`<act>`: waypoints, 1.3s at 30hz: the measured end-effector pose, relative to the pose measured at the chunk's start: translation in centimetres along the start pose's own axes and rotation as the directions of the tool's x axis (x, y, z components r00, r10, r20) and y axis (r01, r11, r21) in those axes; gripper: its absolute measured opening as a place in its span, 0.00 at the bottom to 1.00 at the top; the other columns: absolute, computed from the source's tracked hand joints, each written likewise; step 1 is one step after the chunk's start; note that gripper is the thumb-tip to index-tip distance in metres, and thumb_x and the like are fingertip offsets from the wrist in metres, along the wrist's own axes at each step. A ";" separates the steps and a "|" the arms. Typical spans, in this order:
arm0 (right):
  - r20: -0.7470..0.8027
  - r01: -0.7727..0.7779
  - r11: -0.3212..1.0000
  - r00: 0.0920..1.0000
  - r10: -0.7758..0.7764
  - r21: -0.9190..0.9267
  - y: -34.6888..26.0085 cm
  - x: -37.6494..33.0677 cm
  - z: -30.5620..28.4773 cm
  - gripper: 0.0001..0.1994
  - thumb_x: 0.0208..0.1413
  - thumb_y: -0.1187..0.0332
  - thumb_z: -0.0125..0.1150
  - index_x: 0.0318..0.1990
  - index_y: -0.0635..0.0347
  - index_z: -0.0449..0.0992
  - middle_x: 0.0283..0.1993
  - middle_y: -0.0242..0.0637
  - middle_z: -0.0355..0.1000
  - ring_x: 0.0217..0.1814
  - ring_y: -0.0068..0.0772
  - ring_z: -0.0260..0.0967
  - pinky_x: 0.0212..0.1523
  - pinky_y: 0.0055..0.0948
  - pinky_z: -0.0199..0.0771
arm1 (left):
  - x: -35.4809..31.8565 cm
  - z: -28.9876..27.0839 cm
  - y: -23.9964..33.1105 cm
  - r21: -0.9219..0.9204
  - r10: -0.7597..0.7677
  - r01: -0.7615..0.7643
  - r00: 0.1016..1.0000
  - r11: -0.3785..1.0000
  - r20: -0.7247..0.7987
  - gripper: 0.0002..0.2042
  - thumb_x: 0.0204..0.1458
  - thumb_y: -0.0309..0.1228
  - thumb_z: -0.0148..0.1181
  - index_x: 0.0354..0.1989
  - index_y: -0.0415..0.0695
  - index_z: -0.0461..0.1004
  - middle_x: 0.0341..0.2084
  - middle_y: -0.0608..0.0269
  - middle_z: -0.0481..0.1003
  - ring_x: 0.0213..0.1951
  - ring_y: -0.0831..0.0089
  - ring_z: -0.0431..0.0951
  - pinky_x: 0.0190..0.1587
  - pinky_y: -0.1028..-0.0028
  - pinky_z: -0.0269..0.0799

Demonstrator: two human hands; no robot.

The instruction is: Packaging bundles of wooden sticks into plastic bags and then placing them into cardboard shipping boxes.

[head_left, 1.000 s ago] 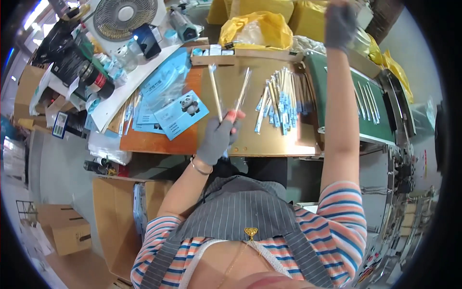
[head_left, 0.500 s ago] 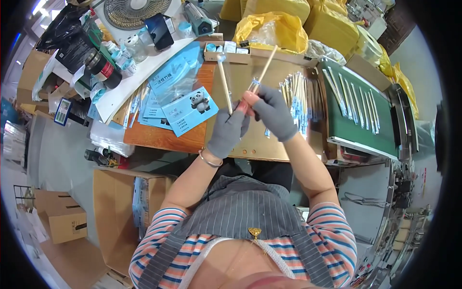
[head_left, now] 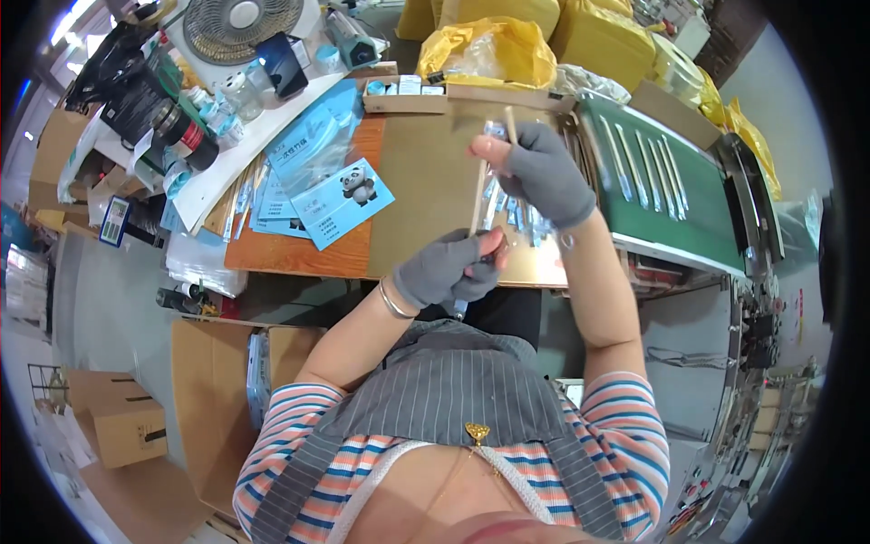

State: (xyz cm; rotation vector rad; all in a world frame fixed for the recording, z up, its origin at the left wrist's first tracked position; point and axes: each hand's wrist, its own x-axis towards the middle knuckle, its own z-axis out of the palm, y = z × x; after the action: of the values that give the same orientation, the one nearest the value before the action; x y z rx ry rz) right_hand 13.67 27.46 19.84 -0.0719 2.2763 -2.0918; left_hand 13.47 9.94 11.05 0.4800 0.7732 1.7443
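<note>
My left hand [head_left: 449,270], in a grey glove with bare fingertips, is closed round the lower end of a pale chopstick [head_left: 478,195] in what looks like a clear sleeve. Higher up and to the right, my right hand [head_left: 548,177] is closed, its thumb near the chopstick's top. Another pale stick end [head_left: 510,125] pokes up from the right fist. Blur hides how the sticks and sleeve meet. Behind and below the right hand lies a pile of blue-and-white wrapped chopsticks [head_left: 535,222], partly covered by it.
Several wrapped chopsticks [head_left: 648,172] lie spaced on a green board [head_left: 716,218] at right. Blue panda packs [head_left: 340,213] cover the table's left side. Behind stand a small carton of little containers [head_left: 408,102] and a yellow bag [head_left: 489,54]. A cardboard box [head_left: 213,399] sits lower left.
My hands have drawn apart: the left has moved down toward me, the right has gone up and right. The stick that stood up from my left hand now spans between both hands.
</note>
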 end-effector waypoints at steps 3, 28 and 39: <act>-0.374 0.217 0.976 0.904 -0.210 -0.023 1.0 -1.1 -1.2 0.07 0.53 0.66 0.58 0.33 0.58 0.77 0.20 0.23 0.66 0.20 0.12 0.61 0.20 0.16 0.57 | 0.5 2.4 -1.1 0.276 0.280 -0.183 0.886 0.944 -0.369 0.15 0.61 0.42 0.43 0.26 0.46 0.64 0.14 0.75 0.55 0.13 0.86 0.51 0.14 0.82 0.43; -0.801 -0.895 0.280 -0.438 -0.409 0.347 10.0 -55.9 -35.2 0.16 0.51 0.57 0.51 0.44 0.53 0.74 0.40 0.49 0.74 0.42 0.52 0.71 0.45 0.43 0.70 | 11.0 -1.5 -2.0 0.003 -0.027 0.028 0.986 1.000 -0.165 0.17 0.61 0.48 0.39 0.32 0.48 0.66 0.11 0.73 0.56 0.09 0.82 0.50 0.10 0.79 0.46; -0.747 -0.791 0.223 -0.611 -0.261 0.569 24.4 -67.1 -34.5 0.24 0.49 0.61 0.49 0.56 0.54 0.66 0.60 0.51 0.59 0.62 0.54 0.55 0.60 0.45 0.56 | 8.2 -3.9 -0.5 0.108 0.005 0.047 0.898 0.993 -0.441 0.11 0.60 0.39 0.42 0.34 0.47 0.67 0.16 0.72 0.58 0.13 0.81 0.52 0.13 0.78 0.47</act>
State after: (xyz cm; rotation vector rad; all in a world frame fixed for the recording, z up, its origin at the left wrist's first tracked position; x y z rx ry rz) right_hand 78.25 68.34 -1.28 3.1096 1.6706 0.2978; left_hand 8.72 16.84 7.49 0.1460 1.2012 1.8179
